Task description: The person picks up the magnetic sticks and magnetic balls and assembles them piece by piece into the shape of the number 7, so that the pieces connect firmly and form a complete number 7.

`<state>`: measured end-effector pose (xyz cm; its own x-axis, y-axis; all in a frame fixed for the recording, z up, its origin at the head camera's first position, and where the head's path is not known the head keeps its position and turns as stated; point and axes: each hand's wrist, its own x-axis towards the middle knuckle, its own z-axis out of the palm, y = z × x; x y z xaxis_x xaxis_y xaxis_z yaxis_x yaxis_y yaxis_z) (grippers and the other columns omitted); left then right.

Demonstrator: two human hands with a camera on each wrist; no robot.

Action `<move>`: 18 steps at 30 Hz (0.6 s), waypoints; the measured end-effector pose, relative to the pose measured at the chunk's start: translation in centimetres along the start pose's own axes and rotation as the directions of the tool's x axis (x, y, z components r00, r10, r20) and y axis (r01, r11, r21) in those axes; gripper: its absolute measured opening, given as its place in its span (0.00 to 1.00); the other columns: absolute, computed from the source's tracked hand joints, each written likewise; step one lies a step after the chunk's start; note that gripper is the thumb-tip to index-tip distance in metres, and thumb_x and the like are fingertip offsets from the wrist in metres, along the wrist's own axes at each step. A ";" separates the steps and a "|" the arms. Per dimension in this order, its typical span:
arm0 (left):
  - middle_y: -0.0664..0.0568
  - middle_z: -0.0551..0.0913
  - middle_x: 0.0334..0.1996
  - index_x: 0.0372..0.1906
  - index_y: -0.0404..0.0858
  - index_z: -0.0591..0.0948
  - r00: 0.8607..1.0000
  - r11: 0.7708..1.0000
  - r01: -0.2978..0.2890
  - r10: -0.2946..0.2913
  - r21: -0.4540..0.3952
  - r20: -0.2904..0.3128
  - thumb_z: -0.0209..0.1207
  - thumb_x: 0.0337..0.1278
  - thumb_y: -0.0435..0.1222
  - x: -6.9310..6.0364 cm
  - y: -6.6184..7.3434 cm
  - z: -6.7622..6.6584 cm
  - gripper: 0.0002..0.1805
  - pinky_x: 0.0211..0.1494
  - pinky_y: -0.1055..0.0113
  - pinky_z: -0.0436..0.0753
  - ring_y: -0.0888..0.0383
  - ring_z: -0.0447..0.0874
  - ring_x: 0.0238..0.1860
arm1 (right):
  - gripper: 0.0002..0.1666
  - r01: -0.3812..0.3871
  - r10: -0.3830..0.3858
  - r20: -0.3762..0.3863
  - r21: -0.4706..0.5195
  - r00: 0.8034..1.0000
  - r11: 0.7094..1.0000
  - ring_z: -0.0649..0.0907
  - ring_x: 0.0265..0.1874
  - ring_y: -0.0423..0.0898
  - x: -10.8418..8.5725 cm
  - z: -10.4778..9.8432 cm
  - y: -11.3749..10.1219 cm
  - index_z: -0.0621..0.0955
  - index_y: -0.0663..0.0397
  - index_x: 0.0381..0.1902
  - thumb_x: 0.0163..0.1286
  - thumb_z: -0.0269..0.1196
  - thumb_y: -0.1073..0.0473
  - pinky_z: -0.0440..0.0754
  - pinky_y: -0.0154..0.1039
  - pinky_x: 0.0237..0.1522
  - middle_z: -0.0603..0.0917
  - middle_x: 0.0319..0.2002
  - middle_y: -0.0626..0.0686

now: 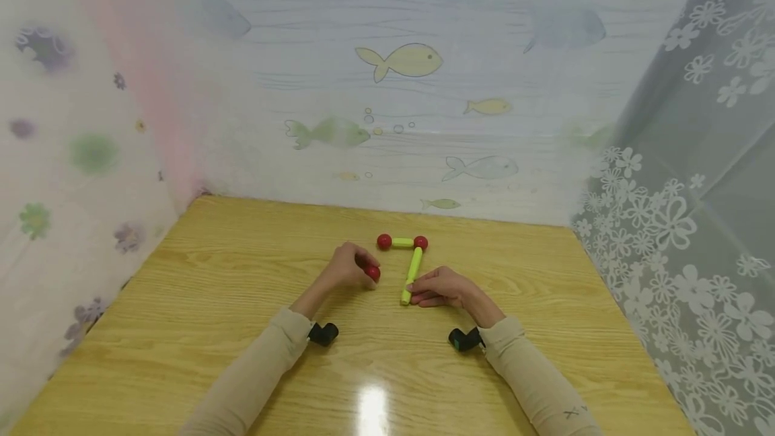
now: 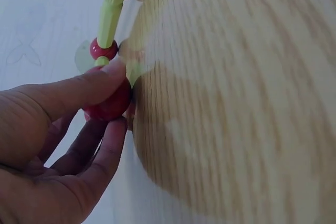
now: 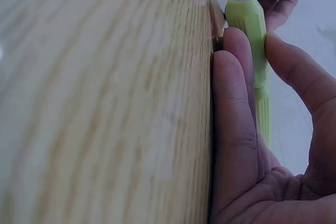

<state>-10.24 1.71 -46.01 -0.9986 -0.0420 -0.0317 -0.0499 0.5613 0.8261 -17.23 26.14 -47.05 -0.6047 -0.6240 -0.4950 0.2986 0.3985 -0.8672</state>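
My left hand point(image 1: 349, 265) pinches a red ball point(image 1: 373, 272) between thumb and fingers, as the left wrist view also shows. To its right, my right hand point(image 1: 445, 288) holds a long yellow-green rod point(image 1: 414, 264) near its closer end, thumb on one side and fingers on the other. That end has a small grey spot in the right wrist view. The rod's far end meets a second red ball point(image 1: 420, 242). From there a short yellow-green rod point(image 1: 402, 243) runs left to a third red ball point(image 1: 384, 241). The held ball is apart from the long rod.
A wood-grain table point(image 1: 200, 274) lies under the pieces. Behind it hangs a curtain point(image 1: 387, 173) with fish prints, with flowered sheets at both sides. A small black device point(image 1: 323, 334) sits at the left wrist, and another black device point(image 1: 464, 339) at the right.
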 end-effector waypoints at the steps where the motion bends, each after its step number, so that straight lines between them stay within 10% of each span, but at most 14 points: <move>1: 0.56 0.83 0.30 0.31 0.44 0.87 1.000 1.000 0.012 -0.012 -0.010 0.018 0.78 0.25 0.29 -0.2 0.1 0.0 0.18 0.41 0.65 0.78 0.58 0.78 0.36 | 0.17 -0.002 0.002 0.001 -0.001 1.000 1.000 0.86 0.29 0.42 0.0 0.0 0.0 0.84 0.65 0.40 0.60 0.68 0.56 0.83 0.36 0.35 0.87 0.32 0.57; 18: 0.55 0.82 0.32 0.38 0.40 0.86 0.996 0.999 -0.046 0.044 0.020 0.083 0.74 0.41 0.36 -2.0 1.2 1.0 0.15 0.36 0.67 0.78 0.59 0.78 0.33 | 0.17 -0.022 0.022 0.013 0.005 1.000 1.000 0.86 0.29 0.42 -0.8 0.1 0.0 0.84 0.65 0.40 0.60 0.69 0.55 0.83 0.35 0.35 0.87 0.32 0.57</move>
<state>-8.28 3.27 -45.55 -0.9978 0.0513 -0.0419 -0.0044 0.5793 0.8151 -16.72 26.59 -46.69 -0.5882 -0.6238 -0.5146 0.3152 0.4092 -0.8563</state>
